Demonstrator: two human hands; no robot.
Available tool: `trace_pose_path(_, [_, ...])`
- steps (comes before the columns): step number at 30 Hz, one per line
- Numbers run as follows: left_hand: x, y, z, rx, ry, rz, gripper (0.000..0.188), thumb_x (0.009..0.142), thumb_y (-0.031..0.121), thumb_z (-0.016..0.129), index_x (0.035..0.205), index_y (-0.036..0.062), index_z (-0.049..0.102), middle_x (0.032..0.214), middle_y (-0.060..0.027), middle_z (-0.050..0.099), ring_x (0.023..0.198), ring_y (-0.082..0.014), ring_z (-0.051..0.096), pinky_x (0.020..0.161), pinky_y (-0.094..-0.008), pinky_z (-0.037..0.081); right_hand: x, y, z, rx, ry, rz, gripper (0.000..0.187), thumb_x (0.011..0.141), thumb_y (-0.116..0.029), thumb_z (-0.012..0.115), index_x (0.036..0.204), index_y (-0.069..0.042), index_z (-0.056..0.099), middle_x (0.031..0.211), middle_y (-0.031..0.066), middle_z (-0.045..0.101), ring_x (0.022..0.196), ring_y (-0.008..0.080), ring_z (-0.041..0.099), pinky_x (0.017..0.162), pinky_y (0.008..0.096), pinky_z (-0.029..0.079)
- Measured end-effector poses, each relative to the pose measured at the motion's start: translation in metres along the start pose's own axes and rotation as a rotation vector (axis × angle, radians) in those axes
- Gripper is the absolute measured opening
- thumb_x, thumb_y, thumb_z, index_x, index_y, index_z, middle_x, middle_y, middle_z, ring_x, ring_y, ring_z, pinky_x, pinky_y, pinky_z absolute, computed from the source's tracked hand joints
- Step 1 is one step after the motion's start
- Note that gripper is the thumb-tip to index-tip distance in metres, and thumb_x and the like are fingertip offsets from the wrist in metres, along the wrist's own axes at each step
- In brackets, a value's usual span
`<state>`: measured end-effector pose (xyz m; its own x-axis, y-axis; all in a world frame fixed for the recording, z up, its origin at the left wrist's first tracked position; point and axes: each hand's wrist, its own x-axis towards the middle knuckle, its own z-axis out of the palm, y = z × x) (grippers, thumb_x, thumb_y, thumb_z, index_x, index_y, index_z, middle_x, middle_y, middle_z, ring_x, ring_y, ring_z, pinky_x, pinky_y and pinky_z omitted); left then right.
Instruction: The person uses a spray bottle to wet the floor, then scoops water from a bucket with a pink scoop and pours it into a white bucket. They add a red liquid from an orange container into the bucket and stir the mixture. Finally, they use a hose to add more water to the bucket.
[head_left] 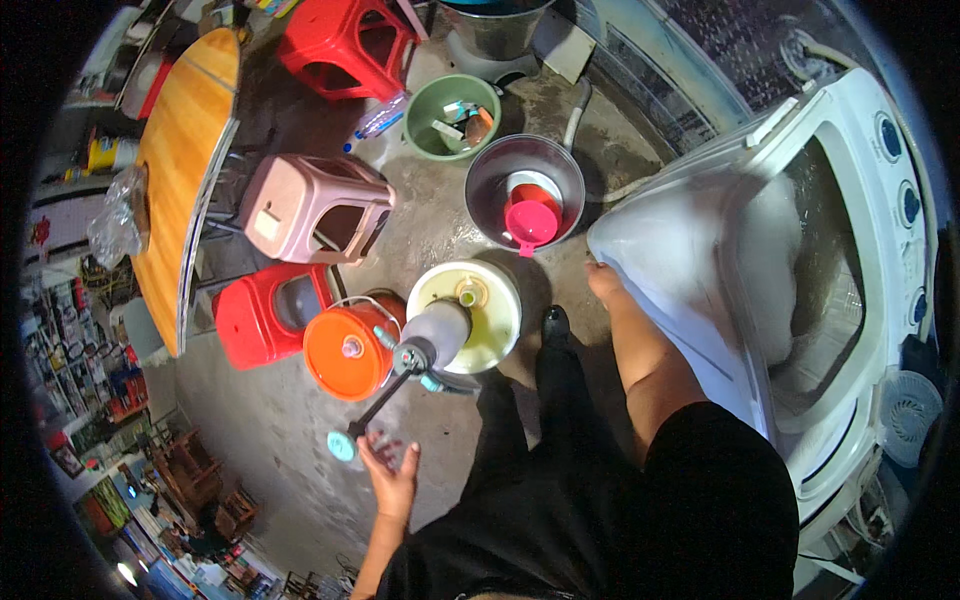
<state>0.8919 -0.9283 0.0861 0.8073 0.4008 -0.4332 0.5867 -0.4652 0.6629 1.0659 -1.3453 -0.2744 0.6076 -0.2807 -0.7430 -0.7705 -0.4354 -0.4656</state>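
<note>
My left hand [393, 478] is open, fingers apart and slightly blurred, beside a black arm with a round turquoise end [341, 446]. That arm belongs to a grey cylindrical device [440, 335] with turquoise grips, standing tilted over a white bucket [508, 350]. Yellowish liquid and a small light fitting [468, 292] show inside the bucket. Whether my fingers touch the arm, I cannot tell. My right hand [603, 282] hangs low by the bottom corner of a white washing machine [680, 250]; its fingers are too small and foreshortened to read. Foamy water sits in the machine's open tub.
An orange lidded bucket [345, 355] touches the white bucket's left side. Beyond are a grey bucket [480, 190] holding a pink scoop [532, 222], a green basin [430, 110], a pink stool [300, 205] and red stools [345, 45]. A wooden tabletop [190, 150] rises at left.
</note>
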Motion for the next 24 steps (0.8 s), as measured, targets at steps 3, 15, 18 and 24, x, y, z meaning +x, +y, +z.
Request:
trace_pose_path(3, [-0.013, -0.048, 0.029, -0.111, -0.106, -0.179, 0.079, 0.082, 0.012, 0.075, 0.144, 0.0077, 0.026, 0.124, -0.0127, 0.043, 0.096, -0.0191, 0.058, 0.075, -0.0281, 0.047, 0.027, -0.018, 0.038, 0.324, -0.099, 0.208, 0.067, 0.091, -0.055, 0.049, 0.131, -0.002, 0.051, 0.131, 0.0221, 0.055, 0.118, 0.0362, 0.054, 0.097, 0.0425, 0.042])
trace_pose_path(15, [-0.044, -0.195, 0.071, 0.375, -0.737, -0.504, 0.053, 0.089, 0.035, 0.065, 0.129, 0.0026, 0.052, 0.121, -0.021, 0.054, 0.095, -0.0258, 0.065, 0.083, -0.0372, 0.053, 0.094, -0.057, 0.111, 0.975, -0.134, 0.38, 0.05, 0.091, -0.034, 0.053, 0.13, -0.004, 0.046, 0.12, 0.0173, 0.056, 0.102, 0.0321, 0.06, 0.085, 0.0464, 0.052])
trace_pose_path(18, [-0.043, -0.212, 0.065, 0.326, -0.753, -0.513, 0.05, 0.09, 0.035, 0.064, 0.128, 0.0041, 0.054, 0.118, -0.0201, 0.057, 0.098, -0.0267, 0.063, 0.085, -0.0381, 0.052, 0.087, -0.045, 0.114, 1.121, -0.096, 0.36, 0.037, 0.089, -0.018, 0.053, 0.122, -0.002, 0.051, 0.116, 0.0155, 0.059, 0.096, 0.0324, 0.063, 0.083, 0.0473, 0.056])
trace_pose_path(24, [-0.022, -0.229, 0.053, 0.487, -0.829, -0.144, 0.041, 0.089, 0.031, 0.064, 0.122, 0.0063, 0.059, 0.114, -0.0189, 0.059, 0.1, -0.0318, 0.06, 0.091, -0.041, 0.048, -0.013, 0.009, 0.096, 1.171, -0.077, 0.28, 0.032, 0.089, -0.012, 0.053, 0.119, -0.002, 0.053, 0.113, 0.0157, 0.061, 0.099, 0.033, 0.063, 0.082, 0.0497, 0.056])
